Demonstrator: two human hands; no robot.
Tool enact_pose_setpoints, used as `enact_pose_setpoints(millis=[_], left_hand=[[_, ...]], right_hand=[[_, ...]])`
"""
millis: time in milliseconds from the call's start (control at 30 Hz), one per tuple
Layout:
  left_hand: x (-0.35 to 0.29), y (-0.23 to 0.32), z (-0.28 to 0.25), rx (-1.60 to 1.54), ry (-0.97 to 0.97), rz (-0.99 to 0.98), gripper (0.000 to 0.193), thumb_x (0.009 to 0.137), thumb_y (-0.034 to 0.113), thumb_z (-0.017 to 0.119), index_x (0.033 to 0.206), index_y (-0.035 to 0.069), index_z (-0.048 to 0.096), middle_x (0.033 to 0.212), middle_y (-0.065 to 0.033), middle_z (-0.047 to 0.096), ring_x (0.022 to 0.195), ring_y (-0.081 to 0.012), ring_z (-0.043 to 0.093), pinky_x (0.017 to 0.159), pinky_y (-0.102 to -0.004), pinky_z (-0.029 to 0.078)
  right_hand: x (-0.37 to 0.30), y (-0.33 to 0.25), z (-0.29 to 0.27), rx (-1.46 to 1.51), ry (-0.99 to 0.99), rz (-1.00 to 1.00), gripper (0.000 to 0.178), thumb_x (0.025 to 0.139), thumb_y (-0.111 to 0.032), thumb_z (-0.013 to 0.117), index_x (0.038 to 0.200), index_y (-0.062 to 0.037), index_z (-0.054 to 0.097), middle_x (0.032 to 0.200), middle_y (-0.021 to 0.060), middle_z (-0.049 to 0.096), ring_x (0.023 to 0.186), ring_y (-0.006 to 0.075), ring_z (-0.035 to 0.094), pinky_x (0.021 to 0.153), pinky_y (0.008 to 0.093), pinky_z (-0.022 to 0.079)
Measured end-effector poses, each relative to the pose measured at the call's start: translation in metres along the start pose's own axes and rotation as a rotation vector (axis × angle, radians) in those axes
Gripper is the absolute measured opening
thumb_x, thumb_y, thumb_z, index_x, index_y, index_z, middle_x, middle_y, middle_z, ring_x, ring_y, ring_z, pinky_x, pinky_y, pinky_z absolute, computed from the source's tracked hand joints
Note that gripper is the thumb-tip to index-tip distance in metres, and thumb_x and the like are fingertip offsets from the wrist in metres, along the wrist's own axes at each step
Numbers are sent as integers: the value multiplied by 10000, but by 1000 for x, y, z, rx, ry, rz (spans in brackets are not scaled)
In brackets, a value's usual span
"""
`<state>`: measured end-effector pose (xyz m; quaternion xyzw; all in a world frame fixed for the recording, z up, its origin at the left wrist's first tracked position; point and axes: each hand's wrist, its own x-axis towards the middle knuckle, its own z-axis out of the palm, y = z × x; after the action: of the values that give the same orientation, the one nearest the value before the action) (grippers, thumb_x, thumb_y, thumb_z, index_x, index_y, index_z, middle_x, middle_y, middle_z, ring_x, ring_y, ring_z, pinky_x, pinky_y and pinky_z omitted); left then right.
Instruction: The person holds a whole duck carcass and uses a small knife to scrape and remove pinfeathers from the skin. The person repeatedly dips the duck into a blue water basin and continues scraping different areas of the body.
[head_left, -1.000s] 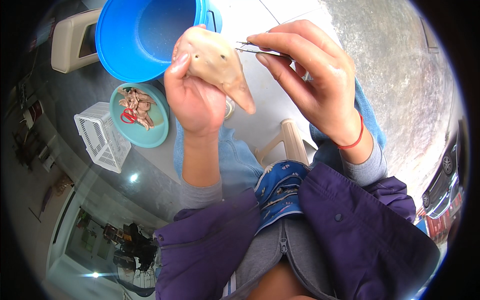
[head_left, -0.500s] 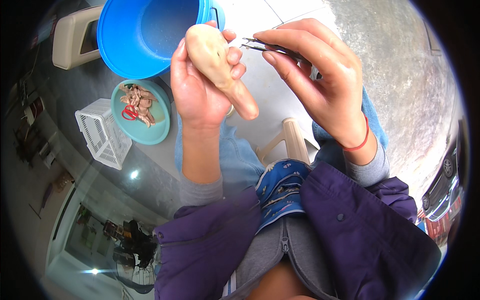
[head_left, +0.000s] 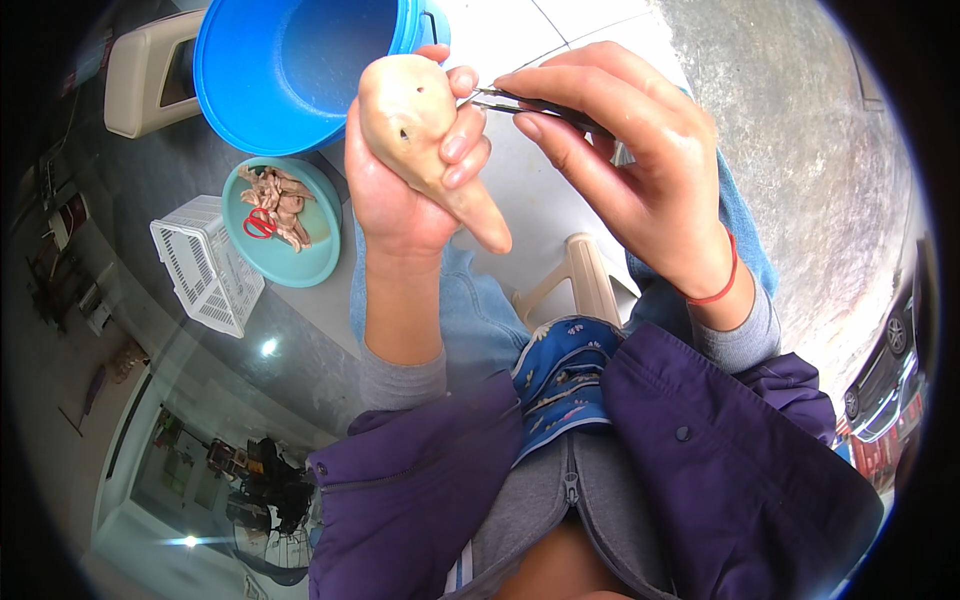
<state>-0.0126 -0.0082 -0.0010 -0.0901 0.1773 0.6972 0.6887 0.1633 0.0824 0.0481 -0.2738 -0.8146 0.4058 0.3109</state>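
In my left hand (head_left: 398,215) lies a pale yellowish fleshy piece (head_left: 412,110), smooth, rounded at its far end and narrowing to a blunt tip that points toward me and right. Two small dark spots show on its wide part. My fingers wrap round it from behind and the right side. My right hand (head_left: 655,165) pinches black tweezers (head_left: 545,107) between thumb and fingers. Their tips reach the right side of the piece, beside my left fingertips; whether they touch it I cannot tell. Both hands are raised over my lap.
Beyond my left hand stands a blue bucket (head_left: 218,85). A turquoise basin (head_left: 318,262) holds pinkish meat pieces (head_left: 290,205) and red-handled scissors (head_left: 259,223). Beside it is a white plastic basket (head_left: 205,275). A beige stool (head_left: 590,275) stands between my knees, another (head_left: 135,85) at far left.
My left hand has turned the fleshy piece, so a second dark spot shows and its tip points more toward me. The tweezers have moved left, closer to the piece.
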Motion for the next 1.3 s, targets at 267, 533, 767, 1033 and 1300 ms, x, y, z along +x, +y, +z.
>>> enact_pose_setpoints(millis=[267, 533, 767, 1033, 1300], left_hand=[[1, 2, -3, -18, 77, -32, 505, 1090, 401, 332, 1328, -12, 499, 1072, -158, 550, 748, -219, 574, 616, -334, 532], [2, -3, -2, 55, 175, -6, 455, 1077, 381, 375, 1303, 21, 536, 1064, -135, 611, 1001, -267, 622, 959, -483, 539], [2, -2, -6, -70, 100, -76, 432, 1056, 373, 397, 1259, 14, 526, 953, -96, 545, 781, -204, 502, 742, -354, 469], [3, -1, -4, 106, 138, 6, 464, 1087, 419, 361, 1292, 30, 510, 1049, -118, 587, 935, -246, 613, 836, -403, 536], [4, -6, 4, 263, 184, 152, 556, 1127, 489, 194, 1284, 63, 514, 1146, -98, 560, 1070, -215, 574, 934, -422, 507]], right_hand=[[-1, 1, 0, 6, -15, -8, 259, 869, 36, 753, 1119, -31, 751, 985, 80, 704, 806, 153, 675, 637, 253, 520], [0, 0, -1, 1, -14, -1, 259, 874, 30, 751, 1126, -34, 750, 1001, 75, 710, 791, 144, 666, 616, 244, 501], [-1, 0, -1, 16, -7, 12, 258, 869, 32, 751, 1118, -40, 753, 983, 71, 711, 769, 133, 649, 590, 236, 472], [-1, -1, -1, 15, -5, 4, 257, 868, 39, 744, 1113, -38, 752, 980, 69, 716, 765, 139, 649, 589, 239, 468], [-1, -2, -3, -1, -10, 12, 265, 873, 36, 744, 1126, -40, 752, 987, 58, 715, 749, 122, 628, 577, 236, 449]])
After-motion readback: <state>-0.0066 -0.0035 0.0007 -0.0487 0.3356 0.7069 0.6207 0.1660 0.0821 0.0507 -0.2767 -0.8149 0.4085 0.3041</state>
